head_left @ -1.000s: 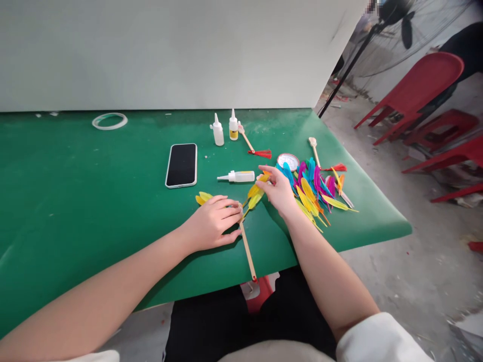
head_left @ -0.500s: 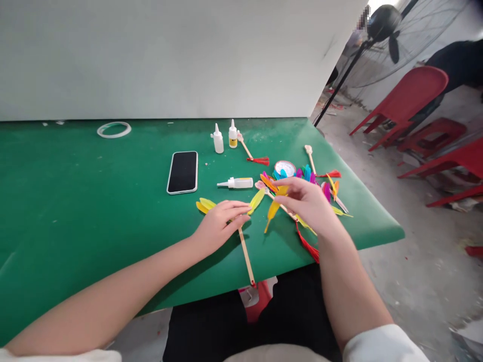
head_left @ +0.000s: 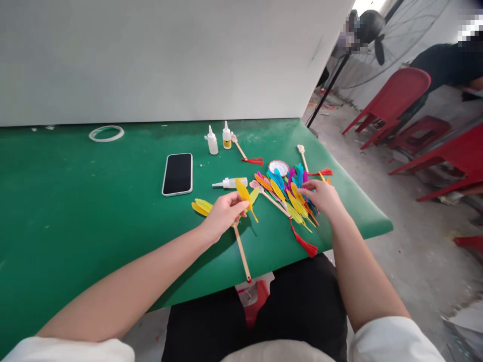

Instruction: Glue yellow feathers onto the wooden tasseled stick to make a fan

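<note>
My left hand [head_left: 222, 215] pinches a yellow feather [head_left: 244, 193], held upright above the table. Beneath that hand lies a wooden stick [head_left: 242, 251] with a red bit at its lower end. Yellow and lime feathers [head_left: 202, 205] fan out from under the hand; it hides the stick's upper end. On the right, my right hand [head_left: 325, 198] reaches into a pile of coloured feathers [head_left: 296, 205], thumb and forefinger stretched out and slightly apart at the pile. Between the hands rests another wooden stick [head_left: 275, 202] with a red tassel [head_left: 305, 242].
A white-tipped glue bottle [head_left: 230, 183] lies on its side; two more bottles [head_left: 213, 142] stand behind. A phone [head_left: 177, 174], a tape ring [head_left: 106, 133], a round white lid [head_left: 278, 168] and two tasselled sticks [head_left: 303, 158] sit on the green table [head_left: 94, 216]. A person sits beyond red chairs [head_left: 405, 95].
The yellow feather that was in my right hand is now in my left. My right hand has moved right, back over the feather pile. The view has shifted slightly.
</note>
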`<state>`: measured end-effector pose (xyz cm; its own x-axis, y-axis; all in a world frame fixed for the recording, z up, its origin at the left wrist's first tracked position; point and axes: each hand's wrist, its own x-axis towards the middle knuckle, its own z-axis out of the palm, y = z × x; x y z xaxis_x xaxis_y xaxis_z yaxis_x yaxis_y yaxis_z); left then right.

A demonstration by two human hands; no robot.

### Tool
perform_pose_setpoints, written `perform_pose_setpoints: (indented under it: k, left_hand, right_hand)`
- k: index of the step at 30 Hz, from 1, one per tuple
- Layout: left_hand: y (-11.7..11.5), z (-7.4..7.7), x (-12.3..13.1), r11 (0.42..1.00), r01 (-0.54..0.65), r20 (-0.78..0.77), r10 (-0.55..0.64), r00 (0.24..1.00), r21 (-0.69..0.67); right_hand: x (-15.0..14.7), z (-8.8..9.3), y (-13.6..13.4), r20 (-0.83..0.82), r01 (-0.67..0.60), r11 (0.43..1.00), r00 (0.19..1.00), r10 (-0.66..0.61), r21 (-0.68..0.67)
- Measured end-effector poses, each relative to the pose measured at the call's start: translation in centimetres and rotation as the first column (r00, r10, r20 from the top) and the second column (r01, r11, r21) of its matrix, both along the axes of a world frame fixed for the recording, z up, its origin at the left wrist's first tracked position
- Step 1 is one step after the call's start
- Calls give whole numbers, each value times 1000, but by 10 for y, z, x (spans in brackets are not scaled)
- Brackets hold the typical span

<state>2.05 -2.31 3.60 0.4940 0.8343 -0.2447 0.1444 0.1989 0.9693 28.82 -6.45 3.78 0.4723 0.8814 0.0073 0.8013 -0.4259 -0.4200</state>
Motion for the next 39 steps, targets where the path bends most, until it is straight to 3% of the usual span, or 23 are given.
perform_pose_setpoints:
  k: [2, 5, 11, 13, 17, 21, 25, 30, 39]
  left_hand:
    - [1, 1, 1, 999, -12, 21, 13, 1000, -53]
    - [0, 2, 1, 996, -15, 39, 19, 999, -84]
    - [1, 4, -1, 1000, 31, 55, -31, 998, -2]
    - [3, 5, -2, 998, 45, 52, -47, 998, 50]
    - [7, 12, -6, 993, 41, 17, -43, 999, 111]
    - [11, 25, -12, 981, -21, 45, 12, 999, 194]
    - [16, 37, -18, 955, -84, 52, 72, 996, 284]
    - [17, 38, -21, 949, -62, 31, 55, 998, 311]
    - [18, 33, -19, 960, -13, 13, 10, 1000, 278]
  right_hand:
    - [3, -6, -1, 104, -11, 989, 994, 26, -146]
    - [-1, -8, -2, 109, 23, 984, 994, -3, -178]
    - [2, 10, -4, -220, 97, 985, 974, -64, 145]
    - [-8, 19, -4, -396, 117, 963, 918, -12, 242]
    - [-55, 37, -1, -667, 59, 950, 725, 170, 306]
    - [-103, 44, 11, -752, -73, 930, 567, 335, 359]
    - [-124, 44, 21, -795, -79, 912, 464, 391, 402]
    - [-129, 38, 23, -817, -55, 909, 420, 395, 412]
    - [-128, 30, 23, -799, -64, 893, 422, 429, 446]
